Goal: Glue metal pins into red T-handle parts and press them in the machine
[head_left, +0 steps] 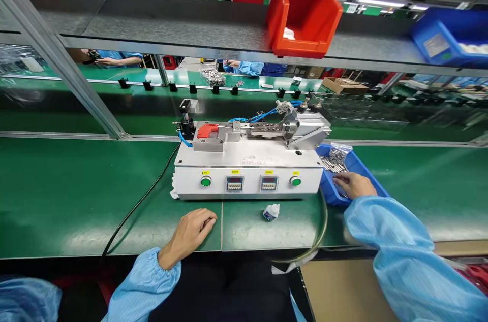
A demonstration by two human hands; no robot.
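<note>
2 hands: left hand (189, 233), grip together | right hand (355, 185) in tray (363, 167), grip unclear | 2 green buttons (206, 181)

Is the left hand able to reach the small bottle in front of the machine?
Probably yes: the left hand rests on the green table, with nothing visible between it and the bottle.

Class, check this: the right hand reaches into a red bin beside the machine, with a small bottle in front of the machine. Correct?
Wrong colour: the head view shows the right hand in a blue bin beside the machine, with the small bottle in front.
</note>
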